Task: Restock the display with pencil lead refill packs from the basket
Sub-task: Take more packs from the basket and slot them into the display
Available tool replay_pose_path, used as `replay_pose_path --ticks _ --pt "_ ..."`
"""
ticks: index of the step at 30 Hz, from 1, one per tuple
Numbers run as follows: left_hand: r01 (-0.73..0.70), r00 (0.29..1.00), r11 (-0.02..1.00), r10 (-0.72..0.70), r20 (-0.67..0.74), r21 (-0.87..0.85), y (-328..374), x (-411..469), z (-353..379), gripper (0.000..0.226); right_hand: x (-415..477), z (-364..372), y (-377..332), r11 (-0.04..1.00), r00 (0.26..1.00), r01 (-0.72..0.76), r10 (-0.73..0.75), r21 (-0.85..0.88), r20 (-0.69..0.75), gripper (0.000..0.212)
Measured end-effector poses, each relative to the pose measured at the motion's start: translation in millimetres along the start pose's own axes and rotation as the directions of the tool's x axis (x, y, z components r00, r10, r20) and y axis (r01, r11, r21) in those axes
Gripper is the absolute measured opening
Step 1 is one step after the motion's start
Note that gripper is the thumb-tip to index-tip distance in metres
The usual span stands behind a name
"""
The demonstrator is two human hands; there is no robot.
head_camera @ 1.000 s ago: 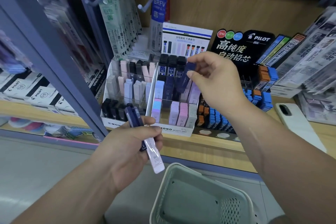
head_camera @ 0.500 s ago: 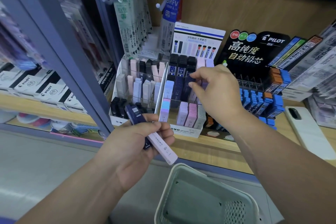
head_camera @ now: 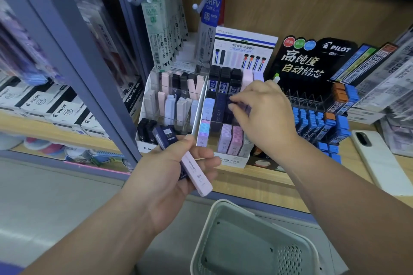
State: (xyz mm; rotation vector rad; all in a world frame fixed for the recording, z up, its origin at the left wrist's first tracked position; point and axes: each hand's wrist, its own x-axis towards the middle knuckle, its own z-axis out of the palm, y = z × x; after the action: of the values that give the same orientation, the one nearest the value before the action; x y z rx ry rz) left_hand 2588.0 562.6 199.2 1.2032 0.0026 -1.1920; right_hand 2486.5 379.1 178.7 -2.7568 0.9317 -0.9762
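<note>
Our left hand (head_camera: pixel 169 176) grips two packs (head_camera: pixel 196 177), one navy and one pink. They lie crossed under the thumb, with their tops pointing to eleven o'clock. At one o'clock from it, our right hand (head_camera: pixel 263 116) reaches into the display (head_camera: pixel 230 161), a white tiered tray on the wooden shelf (head_camera: pixel 268 176). The thumb and curled fingertips (head_camera: pixel 233 98) of that hand pinch the top of a dark pack (head_camera: pixel 229 110), which stands upright in the tray's middle row beside another navy one. Pink and pastel packs fill the front row at six o'clock of that hand. The basket (head_camera: pixel 223 207) sits below the shelf edge at six o'clock in our view. A white phone (head_camera: pixel 380 161) lies on the shelf at three o'clock.
</note>
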Motion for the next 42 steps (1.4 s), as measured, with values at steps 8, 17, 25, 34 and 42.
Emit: replay_pose_path --ticks 8,17,25,34,42 --pt "-0.153 0.987 0.977 0.144 -0.064 -0.15 7 10 16 0.012 -20 -48 -39 0.574 0.735 -0.632 0.229 0.521 0.638 0.022" --pt "-0.107 0.992 0.989 0.113 0.053 -0.105 -3 10 44 0.018 -46 -67 -41 0.184 0.574 -0.819 0.282 0.544 0.769 0.004" --pt "-0.039 0.999 0.994 0.038 0.011 0.1 -11 14 42 0.025 -36 -85 -8 0.188 0.643 -0.735 0.499 0.651 0.582 0.012" --pt "0.029 0.999 0.975 -0.038 0.038 0.219 -12 9 34 0.019 -5 -87 14 0.629 0.843 -0.521 0.486 0.578 0.231 0.018" --pt "0.091 0.995 0.981 -0.098 0.035 0.169 -1 4 23 0.035 13 -67 9 0.879 0.947 -0.32 0.302 0.354 0.106 0.014"
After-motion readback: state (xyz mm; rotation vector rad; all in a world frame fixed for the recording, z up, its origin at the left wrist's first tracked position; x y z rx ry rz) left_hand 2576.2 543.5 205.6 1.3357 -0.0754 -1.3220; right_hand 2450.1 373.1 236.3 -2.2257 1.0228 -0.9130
